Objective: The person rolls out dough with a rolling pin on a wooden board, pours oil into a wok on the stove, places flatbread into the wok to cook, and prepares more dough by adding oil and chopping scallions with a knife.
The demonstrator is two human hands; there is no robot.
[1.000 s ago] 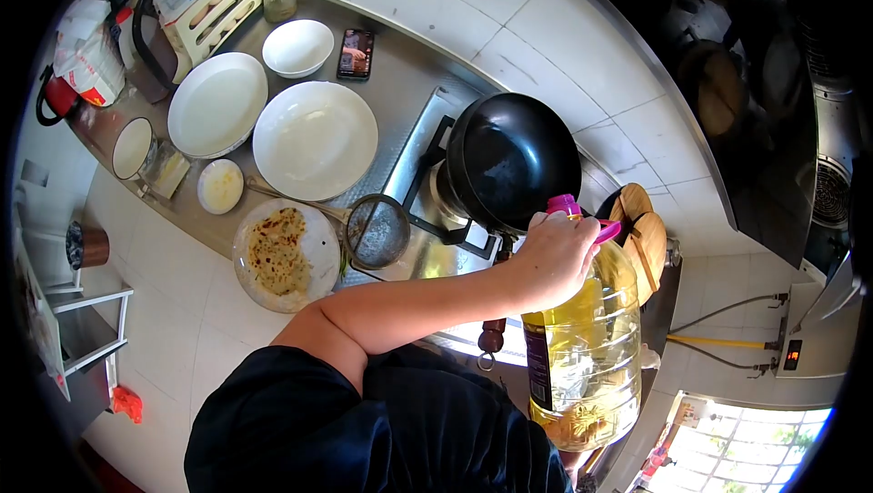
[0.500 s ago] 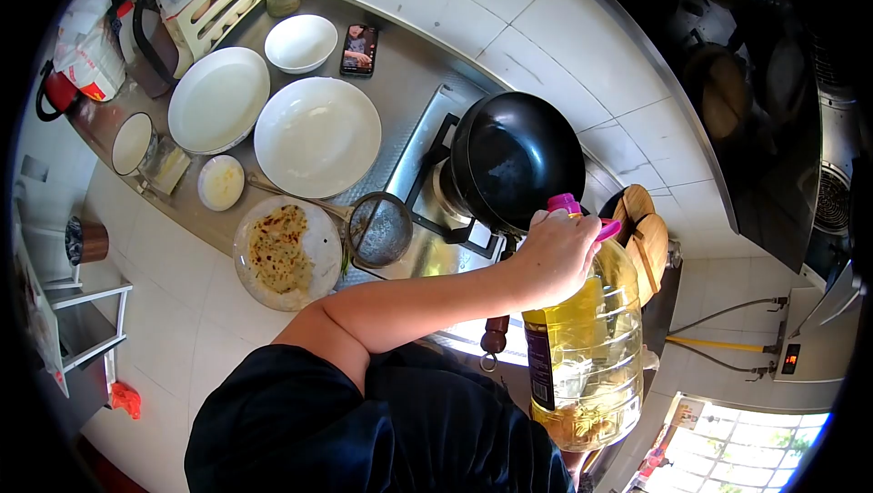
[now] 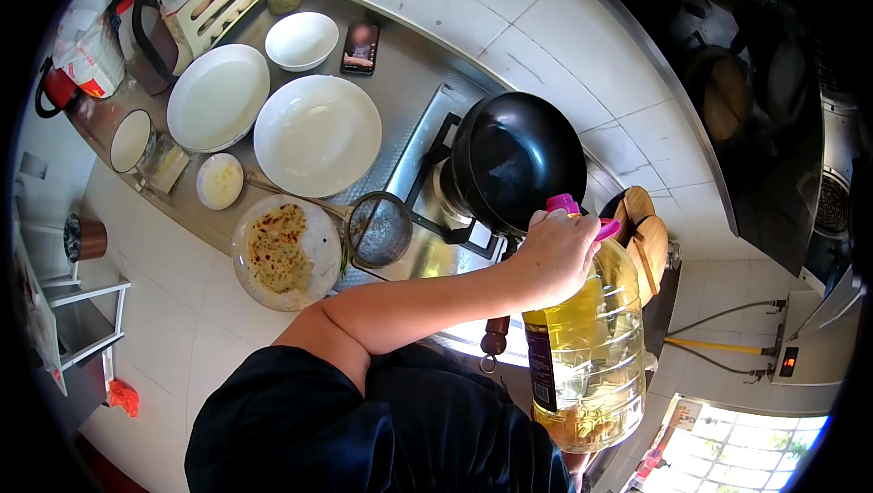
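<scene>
While the left hand (image 3: 556, 261) is closed around the pink handle (image 3: 610, 230) at the neck of a large oil bottle (image 3: 596, 347), a little skin of the right hand (image 3: 576, 462) shows at the bottle's base; too much is hidden to tell how that hand is shaped. The bottle leans with its pink-ringed mouth at the near edge of a dark wok (image 3: 518, 161), and yellow oil shows through its ribbed, clear wall. The wok sits on the stove (image 3: 435, 261), its wooden handle (image 3: 494, 338) showing beyond the left forearm. Left of the stove, a strainer (image 3: 380, 231) lies just beside a plate (image 3: 318, 266) bearing a browned flatbread (image 3: 277, 247). Farther along the worktop (image 3: 400, 84) are a big white bowl (image 3: 318, 135), an oval dish (image 3: 216, 97), a smaller bowl (image 3: 301, 41), a saucer (image 3: 219, 181) and a phone (image 3: 360, 47) with its screen lit.
</scene>
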